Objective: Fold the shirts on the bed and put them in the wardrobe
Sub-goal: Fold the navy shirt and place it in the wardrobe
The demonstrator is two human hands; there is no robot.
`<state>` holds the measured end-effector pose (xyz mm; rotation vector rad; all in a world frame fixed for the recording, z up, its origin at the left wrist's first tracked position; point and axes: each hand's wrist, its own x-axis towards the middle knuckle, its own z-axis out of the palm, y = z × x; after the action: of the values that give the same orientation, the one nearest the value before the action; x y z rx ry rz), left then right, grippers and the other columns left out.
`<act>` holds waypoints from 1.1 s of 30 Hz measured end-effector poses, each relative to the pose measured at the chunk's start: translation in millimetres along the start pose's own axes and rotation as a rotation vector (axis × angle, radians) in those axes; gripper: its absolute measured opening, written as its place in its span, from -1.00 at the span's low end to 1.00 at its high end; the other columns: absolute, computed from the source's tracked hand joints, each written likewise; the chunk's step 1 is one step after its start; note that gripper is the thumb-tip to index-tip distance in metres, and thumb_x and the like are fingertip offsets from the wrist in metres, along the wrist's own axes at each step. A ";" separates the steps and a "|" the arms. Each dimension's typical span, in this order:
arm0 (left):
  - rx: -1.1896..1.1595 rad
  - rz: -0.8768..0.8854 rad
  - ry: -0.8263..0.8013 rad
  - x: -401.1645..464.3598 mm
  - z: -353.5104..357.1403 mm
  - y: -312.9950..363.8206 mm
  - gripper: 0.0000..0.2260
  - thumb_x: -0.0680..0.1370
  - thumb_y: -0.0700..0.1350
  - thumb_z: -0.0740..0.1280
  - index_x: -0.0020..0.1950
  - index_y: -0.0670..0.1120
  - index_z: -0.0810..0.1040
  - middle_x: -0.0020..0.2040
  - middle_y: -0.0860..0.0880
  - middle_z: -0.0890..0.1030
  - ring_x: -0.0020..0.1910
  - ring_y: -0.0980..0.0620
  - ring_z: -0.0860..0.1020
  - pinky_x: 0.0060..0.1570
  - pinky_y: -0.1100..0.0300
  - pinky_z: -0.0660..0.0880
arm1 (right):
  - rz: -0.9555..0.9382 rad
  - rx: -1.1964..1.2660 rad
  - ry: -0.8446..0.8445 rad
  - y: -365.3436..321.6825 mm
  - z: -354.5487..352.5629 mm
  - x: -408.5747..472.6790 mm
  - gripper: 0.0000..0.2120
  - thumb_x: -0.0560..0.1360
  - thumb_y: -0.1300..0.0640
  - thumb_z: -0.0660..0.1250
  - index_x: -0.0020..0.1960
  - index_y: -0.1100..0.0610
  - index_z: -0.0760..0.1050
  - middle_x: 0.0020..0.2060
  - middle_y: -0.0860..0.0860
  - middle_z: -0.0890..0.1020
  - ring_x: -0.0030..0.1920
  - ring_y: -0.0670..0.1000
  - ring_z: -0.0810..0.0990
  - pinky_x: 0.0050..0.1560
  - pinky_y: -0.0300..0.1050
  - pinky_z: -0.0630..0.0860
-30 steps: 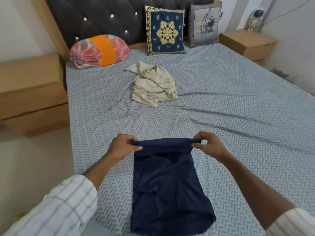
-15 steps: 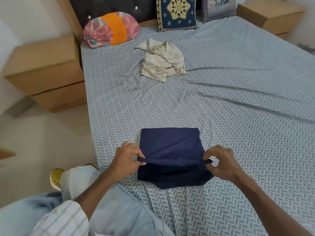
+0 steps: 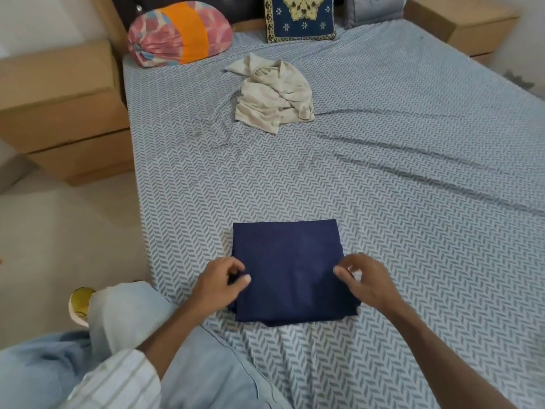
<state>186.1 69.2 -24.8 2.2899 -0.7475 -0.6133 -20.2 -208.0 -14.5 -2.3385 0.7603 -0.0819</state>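
Observation:
A navy shirt [image 3: 287,261] lies folded into a flat rectangle on the near part of the bed [image 3: 413,202]. My left hand [image 3: 219,283] is at its left edge, thumb on top and fingers curled around the cloth. My right hand [image 3: 367,280] is over the right edge with fingers apart, holding nothing. A crumpled beige shirt [image 3: 272,93] sits unfolded farther up the bed, well beyond both hands. No wardrobe is in view.
At the headboard lie a pink and orange bolster [image 3: 180,33], a blue patterned cushion [image 3: 299,17] and a grey cushion [image 3: 374,7]. Wooden nightstands [image 3: 59,107] [image 3: 460,22] flank the bed. My knee [image 3: 206,364] rests against the bed's near edge.
Both hands brought the navy shirt's held edge down toward me, folding it in half into a rectangle. My right hand has let go. The camera tilted down.

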 end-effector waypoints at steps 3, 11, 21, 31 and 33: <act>-0.215 -0.305 0.069 37.7 -1.9 12.5 -0.75 0.53 0.06 0.42 0.09 -0.04 0.52 -0.06 0.03 0.58 -0.09 0.06 0.57 -0.07 0.15 0.51 | 0.347 0.166 0.069 -14.0 0.5 47.7 -0.79 0.56 -0.08 0.32 0.03 0.05 0.56 -0.07 -0.10 0.64 -0.04 -0.03 0.60 0.03 -0.07 0.47; -0.676 -0.582 0.054 103.6 -4.2 12.1 -0.71 0.45 -0.01 0.52 -0.16 -0.24 0.59 -0.18 -0.09 0.69 -0.17 -0.09 0.67 -0.08 0.00 0.65 | 0.613 0.415 -0.013 -24.0 10.0 129.6 -0.73 0.49 0.00 0.44 -0.19 0.19 0.50 -0.31 0.11 0.51 -0.30 0.06 0.48 -0.31 -0.12 0.44; -0.173 -0.479 0.166 95.1 3.4 9.8 -0.63 0.41 0.20 0.47 -0.13 -0.06 0.45 -0.16 0.02 0.58 -0.13 -0.01 0.56 -0.10 0.07 0.55 | 0.478 0.178 -0.010 -24.6 14.9 114.8 -0.57 0.38 -0.23 0.47 0.03 0.07 0.52 -0.10 -0.07 0.63 -0.07 -0.05 0.59 -0.20 -0.16 0.45; -0.146 -0.576 -0.023 66.3 11.6 19.3 -0.37 0.19 0.07 0.65 0.14 -0.09 0.50 0.04 -0.02 0.62 0.03 -0.07 0.60 0.08 0.02 0.58 | 0.531 0.305 -0.193 -27.2 20.9 71.9 -0.60 0.29 0.13 0.60 0.07 0.12 0.56 -0.09 -0.02 0.69 -0.06 0.00 0.66 -0.13 -0.09 0.57; -0.239 -0.617 -0.064 64.9 13.1 19.3 -0.50 0.25 -0.02 0.64 0.06 -0.09 0.50 -0.01 -0.02 0.60 0.00 -0.05 0.58 0.04 0.06 0.57 | 0.596 0.380 -0.237 -30.5 19.7 73.1 -0.65 0.29 0.20 0.59 0.04 0.15 0.59 -0.11 0.03 0.70 -0.07 0.04 0.67 -0.08 -0.04 0.61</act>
<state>219.0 9.4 -34.8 2.2669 0.0315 -0.9933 60.5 -217.7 -21.1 -1.6567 1.1693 0.2822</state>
